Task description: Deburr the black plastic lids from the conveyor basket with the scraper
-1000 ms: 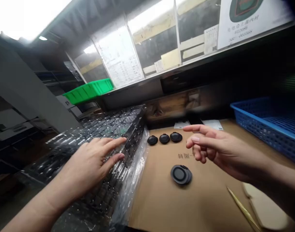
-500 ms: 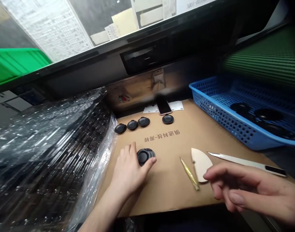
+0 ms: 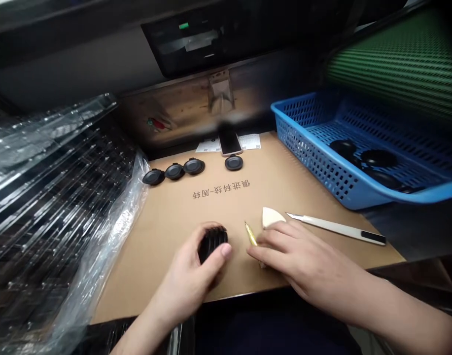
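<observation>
My left hand grips a stack of round black plastic caps turned on edge, thumb along the near side and fingers behind. To its right, my right hand curls its fingers over a slim yellow pointed tool lying on the cardboard. Its tip shows beyond the fingers, while much of its body is covered. Under the same hand, a cream wedge-shaped piece is partly hidden. A white craft knife lies beyond, blade pointing left.
Several black caps lie in a row at the far left, and another cap sits before a phone on white paper. A blue basket holding black parts stands at right. Clear plastic-wrapped trays rise at left.
My left hand has tipped the black caps from facing up onto their edge. My right hand has moved left and down onto the yellow tool and wedge. The view has tilted down.
</observation>
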`<state>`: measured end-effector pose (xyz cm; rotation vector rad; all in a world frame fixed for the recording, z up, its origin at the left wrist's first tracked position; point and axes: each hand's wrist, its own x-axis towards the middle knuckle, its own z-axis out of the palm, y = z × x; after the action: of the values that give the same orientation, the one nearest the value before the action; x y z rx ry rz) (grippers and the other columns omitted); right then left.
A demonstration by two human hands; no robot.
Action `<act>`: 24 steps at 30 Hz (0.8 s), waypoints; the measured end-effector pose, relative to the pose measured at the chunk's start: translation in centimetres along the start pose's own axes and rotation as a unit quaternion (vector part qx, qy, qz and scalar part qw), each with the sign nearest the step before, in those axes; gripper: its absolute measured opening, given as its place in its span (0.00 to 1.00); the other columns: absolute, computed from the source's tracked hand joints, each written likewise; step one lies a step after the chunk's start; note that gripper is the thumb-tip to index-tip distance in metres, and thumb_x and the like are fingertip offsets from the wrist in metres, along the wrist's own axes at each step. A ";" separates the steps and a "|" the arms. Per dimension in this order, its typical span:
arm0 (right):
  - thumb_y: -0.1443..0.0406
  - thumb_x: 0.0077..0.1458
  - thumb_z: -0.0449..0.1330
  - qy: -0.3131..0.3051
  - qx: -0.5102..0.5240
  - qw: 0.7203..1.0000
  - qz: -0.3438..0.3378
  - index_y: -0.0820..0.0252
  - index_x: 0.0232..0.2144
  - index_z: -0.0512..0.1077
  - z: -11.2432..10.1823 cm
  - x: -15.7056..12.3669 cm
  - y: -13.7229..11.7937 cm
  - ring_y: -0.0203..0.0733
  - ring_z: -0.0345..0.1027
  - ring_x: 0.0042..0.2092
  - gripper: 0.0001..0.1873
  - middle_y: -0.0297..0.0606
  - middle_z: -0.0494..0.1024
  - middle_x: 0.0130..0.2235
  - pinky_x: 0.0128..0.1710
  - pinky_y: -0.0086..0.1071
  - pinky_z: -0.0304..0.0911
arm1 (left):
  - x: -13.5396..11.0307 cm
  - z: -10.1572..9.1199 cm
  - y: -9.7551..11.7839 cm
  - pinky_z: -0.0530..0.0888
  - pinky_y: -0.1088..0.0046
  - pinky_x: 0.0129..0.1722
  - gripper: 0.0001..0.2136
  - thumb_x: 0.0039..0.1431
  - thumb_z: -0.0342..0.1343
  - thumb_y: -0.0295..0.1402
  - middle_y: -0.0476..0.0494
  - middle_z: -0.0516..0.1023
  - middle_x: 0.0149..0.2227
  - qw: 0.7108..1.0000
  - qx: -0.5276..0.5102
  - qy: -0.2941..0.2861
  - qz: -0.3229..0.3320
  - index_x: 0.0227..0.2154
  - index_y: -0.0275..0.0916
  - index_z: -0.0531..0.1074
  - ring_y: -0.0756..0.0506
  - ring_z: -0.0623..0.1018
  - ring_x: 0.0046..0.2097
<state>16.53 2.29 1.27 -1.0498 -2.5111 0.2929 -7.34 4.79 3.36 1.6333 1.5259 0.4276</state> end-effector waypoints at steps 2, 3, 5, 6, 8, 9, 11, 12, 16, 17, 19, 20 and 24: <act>0.74 0.65 0.54 -0.039 -0.025 0.999 -0.012 0.61 0.47 0.76 0.6 1.3 0.3 0.53 0.69 0.46 0.14 0.47 0.76 0.44 0.46 0.48 0.67 | -1.6 1.3 0.0 0.77 0.65 0.43 0.28 0.57 0.58 0.57 0.42 0.78 0.41 0.970 -0.227 -0.083 -0.028 0.51 0.41 0.70 0.43 0.78 0.39; 0.71 0.66 0.56 -0.053 -0.024 0.998 -0.017 0.61 0.43 0.77 0.8 1.8 0.4 0.52 0.69 0.45 0.10 0.46 0.75 0.42 0.45 0.48 0.67 | -2.3 1.9 0.0 0.76 0.66 0.43 0.28 0.55 0.62 0.56 0.43 0.78 0.39 0.945 -0.309 -0.098 -0.039 0.50 0.41 0.72 0.45 0.77 0.37; 0.68 0.65 0.60 -0.077 -0.025 0.996 -0.034 0.60 0.39 0.78 1.1 2.4 0.5 0.49 0.69 0.40 0.06 0.44 0.75 0.40 0.40 0.44 0.66 | -3.2 3.0 -0.2 0.75 0.68 0.45 0.26 0.54 0.67 0.53 0.44 0.78 0.38 0.917 -0.387 -0.088 -0.045 0.49 0.41 0.74 0.47 0.76 0.37; 0.68 0.65 0.60 -0.084 -0.026 0.995 -0.041 0.59 0.38 0.77 1.1 2.6 0.6 0.48 0.69 0.39 0.05 0.43 0.75 0.40 0.38 0.42 0.65 | -3.5 3.4 -0.3 0.76 0.68 0.45 0.26 0.53 0.68 0.52 0.44 0.78 0.38 0.908 -0.409 -0.083 -0.046 0.48 0.41 0.74 0.47 0.76 0.37; 0.69 0.65 0.60 -0.085 -0.029 0.994 -0.056 0.59 0.40 0.77 1.2 2.7 0.9 0.47 0.69 0.38 0.06 0.45 0.76 0.43 0.37 0.41 0.65 | -3.9 3.7 -0.3 0.77 0.67 0.45 0.25 0.52 0.69 0.50 0.44 0.78 0.39 0.895 -0.435 -0.082 -0.053 0.47 0.41 0.74 0.46 0.77 0.39; 0.70 0.65 0.59 -0.081 -0.030 0.994 -0.065 0.59 0.41 0.77 1.2 2.7 1.2 0.48 0.70 0.39 0.07 0.46 0.77 0.45 0.37 0.41 0.65 | -4.0 3.7 -0.3 0.77 0.67 0.44 0.25 0.52 0.70 0.50 0.44 0.78 0.39 0.892 -0.441 -0.083 -0.059 0.47 0.40 0.74 0.46 0.77 0.39; 0.71 0.66 0.56 -0.057 -0.026 0.995 -0.079 0.58 0.42 0.76 1.2 2.6 1.9 0.50 0.71 0.41 0.09 0.46 0.77 0.49 0.41 0.45 0.66 | -4.1 3.5 -0.3 0.77 0.67 0.45 0.24 0.54 0.69 0.49 0.44 0.78 0.39 0.888 -0.445 -0.083 -0.078 0.46 0.38 0.74 0.46 0.78 0.40; 0.72 0.67 0.54 -0.036 -0.020 0.996 -0.079 0.57 0.43 0.75 1.1 2.4 2.2 0.51 0.72 0.43 0.10 0.46 0.78 0.50 0.43 0.46 0.67 | -4.1 3.3 -0.3 0.76 0.68 0.46 0.23 0.55 0.69 0.49 0.44 0.78 0.39 0.888 -0.442 -0.083 -0.089 0.46 0.38 0.73 0.46 0.78 0.40; 0.73 0.67 0.53 0.124 0.058 0.991 -0.014 0.57 0.54 0.68 0.7 1.5 2.2 0.49 0.75 0.48 0.15 0.47 0.77 0.51 0.47 0.44 0.72 | -4.1 2.7 -0.8 0.74 0.66 0.47 0.23 0.56 0.67 0.51 0.45 0.78 0.38 0.902 -0.407 -0.092 -0.108 0.43 0.37 0.72 0.45 0.80 0.40; 0.72 0.67 0.54 0.167 0.125 0.978 0.030 0.56 0.56 0.66 0.6 1.2 1.7 0.48 0.77 0.47 0.17 0.45 0.77 0.51 0.46 0.42 0.74 | -4.0 2.6 -0.9 0.74 0.65 0.48 0.23 0.56 0.66 0.52 0.45 0.79 0.38 0.907 -0.394 -0.097 -0.108 0.43 0.37 0.73 0.44 0.80 0.41; 0.69 0.67 0.57 0.218 0.270 0.931 0.117 0.53 0.57 0.68 0.4 0.6 0.2 0.45 0.79 0.45 0.17 0.42 0.78 0.51 0.47 0.40 0.77 | -3.9 2.5 -1.1 0.74 0.64 0.47 0.23 0.56 0.65 0.53 0.45 0.78 0.38 0.915 -0.374 -0.104 -0.107 0.42 0.38 0.73 0.42 0.80 0.42; 0.68 0.68 0.58 0.226 0.319 0.909 0.142 0.52 0.56 0.70 0.3 0.4 -0.6 0.45 0.79 0.46 0.16 0.40 0.79 0.50 0.51 0.41 0.76 | -3.9 2.4 -1.2 0.74 0.63 0.46 0.23 0.56 0.65 0.54 0.45 0.78 0.38 0.917 -0.369 -0.106 -0.106 0.42 0.38 0.73 0.41 0.80 0.43; 0.61 0.69 0.59 0.196 0.251 0.945 0.076 0.53 0.52 0.76 0.4 0.3 -2.6 0.47 0.76 0.56 0.12 0.39 0.82 0.51 0.62 0.41 0.69 | -3.5 2.3 -1.0 0.74 0.65 0.44 0.23 0.57 0.65 0.52 0.45 0.78 0.40 0.918 -0.366 -0.120 -0.100 0.44 0.39 0.73 0.42 0.78 0.43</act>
<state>14.47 0.66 1.91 -0.9724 -1.8643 0.6572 -7.02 0.64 2.25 0.8947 1.1329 0.5734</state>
